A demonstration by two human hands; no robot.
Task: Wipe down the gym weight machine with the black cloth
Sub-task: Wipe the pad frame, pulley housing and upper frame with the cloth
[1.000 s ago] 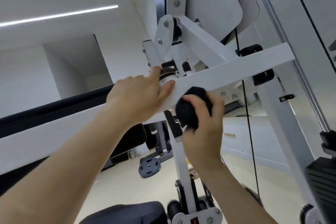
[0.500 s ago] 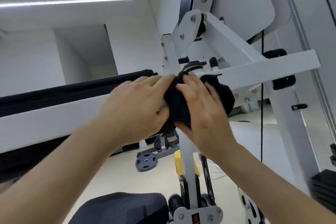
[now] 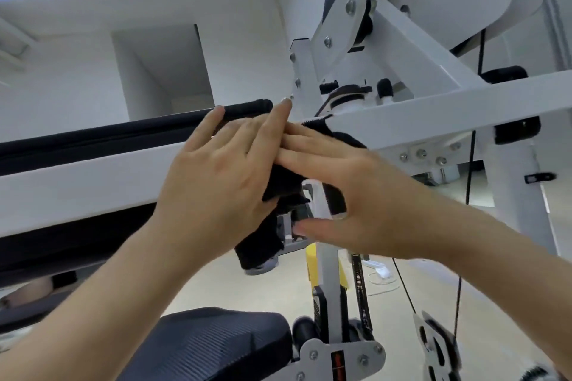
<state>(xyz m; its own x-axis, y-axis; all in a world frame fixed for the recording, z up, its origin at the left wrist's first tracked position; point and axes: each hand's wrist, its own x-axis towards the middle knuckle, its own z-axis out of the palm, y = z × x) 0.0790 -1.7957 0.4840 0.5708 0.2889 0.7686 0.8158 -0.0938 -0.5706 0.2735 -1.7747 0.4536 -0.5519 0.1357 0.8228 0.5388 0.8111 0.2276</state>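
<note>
**While the black cloth (image 3: 280,182) is being pressed flat, a bunched hold is being advised**

As the weight machine (image 3: 411,40) is being wiped, the cloth is being held against the joint where the white crossbeam (image 3: 77,182) meets the upright post (image 3: 328,260). This is at the centre of the view, and a loose tail is hanging towards 6 o'clock. The cloth is being pinned by the left hand (image 3: 216,173), lying at 9 o'clock of it with fingers straight and spread wide. It is also being pinned by the right hand (image 3: 365,195), at 3 o'clock, whose fingers are being laid flat across the top edge while the thumb is being stretched out beneath. Nothing is being gripped by either hand.

The cloth is being judged soft, light and limp. It is being shaped readily to edges, yet it is likely to be snagged by the bracket hardware at 12 o'clock. A hold at the bunched middle, with the tail being gathered into the palm, is being judged best. The painted steel is being judged rigid and slick, so firm pressure is being considered safe.
</note>
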